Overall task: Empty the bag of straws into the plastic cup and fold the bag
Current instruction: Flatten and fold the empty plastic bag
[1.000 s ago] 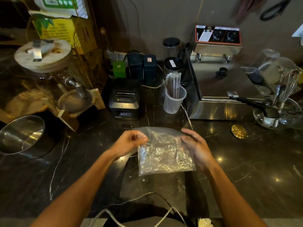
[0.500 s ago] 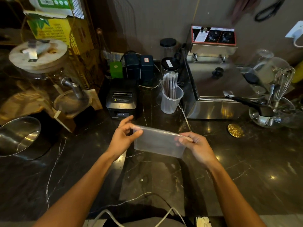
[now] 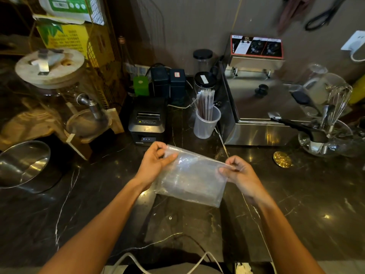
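Clear plastic bag (image 3: 190,177), empty, held flat just above the dark table (image 3: 296,204) at frame centre. Pinched at its top corners by left hand (image 3: 154,163) and right hand (image 3: 240,173), stretched taut, likely for folding. Above, upper centre: plastic cup (image 3: 206,125) holding upright straws (image 3: 206,103).

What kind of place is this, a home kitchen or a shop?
Probably a drinks shop or café counter: a receipt printer, a cup of wrapped straws, a steel countertop fryer and a tapped glass dispenser share the dark counter.
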Action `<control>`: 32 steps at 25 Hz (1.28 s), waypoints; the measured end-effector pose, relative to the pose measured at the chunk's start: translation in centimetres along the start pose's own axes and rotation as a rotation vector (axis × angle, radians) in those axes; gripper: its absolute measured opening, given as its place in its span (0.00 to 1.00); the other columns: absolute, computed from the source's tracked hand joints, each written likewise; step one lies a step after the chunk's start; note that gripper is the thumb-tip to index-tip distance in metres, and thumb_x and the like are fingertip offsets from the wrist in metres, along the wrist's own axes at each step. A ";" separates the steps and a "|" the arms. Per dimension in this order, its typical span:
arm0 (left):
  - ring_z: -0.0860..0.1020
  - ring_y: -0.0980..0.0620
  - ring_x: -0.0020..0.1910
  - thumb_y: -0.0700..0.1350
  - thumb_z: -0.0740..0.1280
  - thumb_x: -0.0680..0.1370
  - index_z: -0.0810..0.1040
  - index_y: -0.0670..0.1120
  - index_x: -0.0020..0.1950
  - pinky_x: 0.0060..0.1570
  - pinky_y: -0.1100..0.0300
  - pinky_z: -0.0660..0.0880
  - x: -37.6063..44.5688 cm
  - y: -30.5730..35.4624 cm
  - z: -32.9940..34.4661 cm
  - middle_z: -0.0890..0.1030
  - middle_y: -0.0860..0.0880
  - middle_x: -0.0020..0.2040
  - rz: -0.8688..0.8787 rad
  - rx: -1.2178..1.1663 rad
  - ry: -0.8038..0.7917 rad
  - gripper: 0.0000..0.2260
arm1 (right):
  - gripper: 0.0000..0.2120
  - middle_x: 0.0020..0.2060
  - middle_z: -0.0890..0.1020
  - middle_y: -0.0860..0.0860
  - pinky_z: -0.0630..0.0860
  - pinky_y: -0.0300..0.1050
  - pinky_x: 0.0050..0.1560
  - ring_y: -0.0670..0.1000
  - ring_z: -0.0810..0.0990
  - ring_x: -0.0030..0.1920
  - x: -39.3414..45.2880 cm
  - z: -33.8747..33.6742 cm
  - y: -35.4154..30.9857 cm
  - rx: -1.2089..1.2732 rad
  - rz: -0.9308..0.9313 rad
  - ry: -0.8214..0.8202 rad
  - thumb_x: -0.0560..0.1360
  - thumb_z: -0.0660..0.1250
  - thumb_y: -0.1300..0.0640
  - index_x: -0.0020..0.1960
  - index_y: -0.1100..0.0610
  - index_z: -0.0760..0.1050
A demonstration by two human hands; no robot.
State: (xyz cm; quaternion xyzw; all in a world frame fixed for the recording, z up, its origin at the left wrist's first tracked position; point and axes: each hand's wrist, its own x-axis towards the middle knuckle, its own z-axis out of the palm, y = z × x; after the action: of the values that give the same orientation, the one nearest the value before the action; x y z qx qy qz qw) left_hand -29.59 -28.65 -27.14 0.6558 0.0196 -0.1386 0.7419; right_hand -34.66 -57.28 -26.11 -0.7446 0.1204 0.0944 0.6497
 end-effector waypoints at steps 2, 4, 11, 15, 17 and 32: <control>0.87 0.40 0.50 0.39 0.75 0.77 0.72 0.42 0.63 0.50 0.45 0.84 0.1 -0.1 -0.1 0.86 0.41 0.54 -0.066 -0.099 0.018 0.18 | 0.08 0.45 0.82 0.60 0.77 0.71 0.62 0.66 0.82 0.51 -0.1 0.0 0.3 0.057 0.024 0.014 0.76 0.74 0.64 0.43 0.55 0.78; 0.86 0.38 0.54 0.43 0.75 0.77 0.73 0.44 0.67 0.56 0.41 0.82 0.2 -0.6 -0.6 0.86 0.41 0.57 -0.156 -0.114 -0.028 0.21 | 0.07 0.45 0.82 0.58 0.77 0.70 0.63 0.62 0.82 0.51 -0.2 -0.1 0.3 0.130 0.062 0.020 0.75 0.74 0.65 0.44 0.56 0.78; 0.86 0.41 0.55 0.44 0.70 0.81 0.79 0.42 0.63 0.56 0.47 0.83 0.2 -1.9 -0.3 0.86 0.41 0.56 -0.143 0.107 -0.172 0.12 | 0.13 0.55 0.85 0.61 0.83 0.57 0.60 0.63 0.85 0.56 0.3 -0.8 1.7 -0.096 0.186 -0.035 0.72 0.79 0.58 0.54 0.57 0.82; 0.87 0.45 0.53 0.46 0.68 0.82 0.81 0.43 0.62 0.56 0.49 0.84 1.0 -1.4 0.6 0.87 0.43 0.54 -0.088 0.262 -0.256 0.11 | 0.13 0.53 0.87 0.56 0.82 0.41 0.51 0.56 0.87 0.54 0.3 -0.3 1.1 -0.141 0.190 -0.174 0.72 0.78 0.53 0.55 0.57 0.85; 0.87 0.46 0.51 0.47 0.69 0.82 0.82 0.43 0.61 0.55 0.50 0.84 1.2 -1.1 1.1 0.87 0.43 0.53 -0.082 0.289 -0.285 0.11 | 0.17 0.52 0.88 0.56 0.84 0.44 0.50 0.55 0.88 0.52 0.0 0.0 0.8 -0.084 0.228 -0.263 0.72 0.77 0.51 0.57 0.58 0.84; 0.84 0.43 0.62 0.45 0.70 0.81 0.78 0.42 0.68 0.61 0.49 0.81 -1.9 -5.4 3.5 0.85 0.42 0.63 -0.343 -0.197 -0.225 0.17 | 0.14 0.53 0.88 0.61 0.86 0.57 0.49 0.62 0.89 0.50 -0.2 1.2 2.6 0.384 0.286 -0.063 0.76 0.75 0.57 0.58 0.62 0.82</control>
State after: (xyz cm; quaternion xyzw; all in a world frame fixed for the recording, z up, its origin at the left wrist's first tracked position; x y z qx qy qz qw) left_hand -33.21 -32.30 -31.44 0.5478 0.0615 -0.3323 0.7653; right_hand -35.64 -56.36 -28.63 -0.5794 0.2203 0.1839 0.7629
